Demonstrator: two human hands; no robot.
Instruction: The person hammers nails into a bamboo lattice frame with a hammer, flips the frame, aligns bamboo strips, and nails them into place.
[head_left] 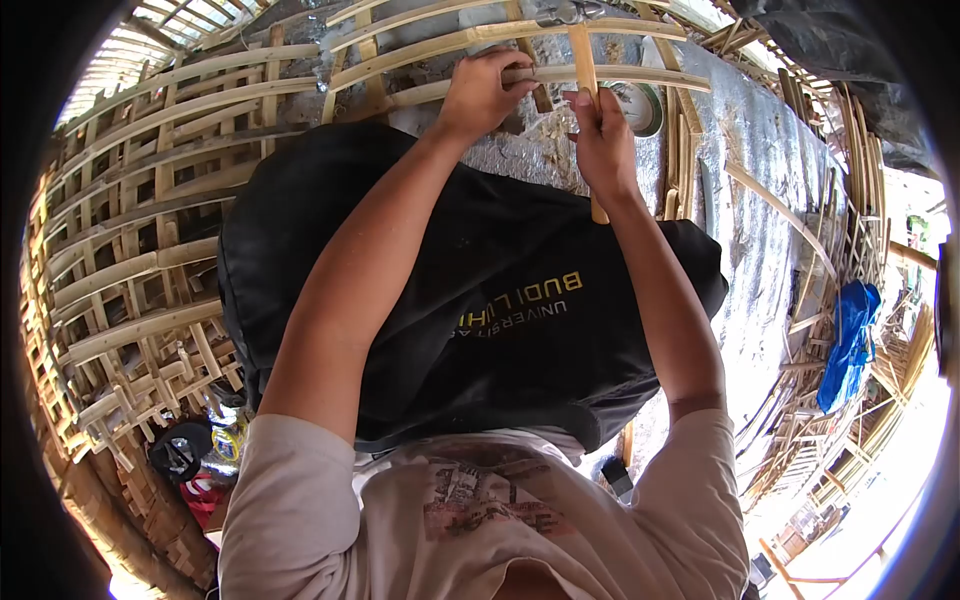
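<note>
- Beyond the far edge of the black cloth (420,380), the left hand (490,92) is pinching a bamboo strip (650,76), its fingers drawn together around it.
- Just past that same edge, to the right, the right hand (607,148) is clamping the wooden handle of a hammer (583,60); the handle's end is reaching back to the cloth's edge, while the metal head is sitting over the strips farther out.
- Along that far side, a gap is parting the two hands, and the strip is spanning it.
- Farther beyond the cloth, a frame of strips (430,45) is stretching crosswise, with openings showing between its slats.
- Past the cloth, right beside the right hand, a round item with a green rim (657,110) is lying partly behind the strips.
- Left of the cloth, a woven lattice (150,260) is crowding close to the edge, leaving little room on that side.
- Right of the cloth, a silvery sheet (750,240) is offering a wider stretch for moving; a curved strip (785,207) is crossing it.
- Well right of the cloth, loose strips (865,165) and a blue bundle (850,345) are bordering that stretch.
- At the cloth's near edge, the person's shirt (480,560) is showing.
</note>
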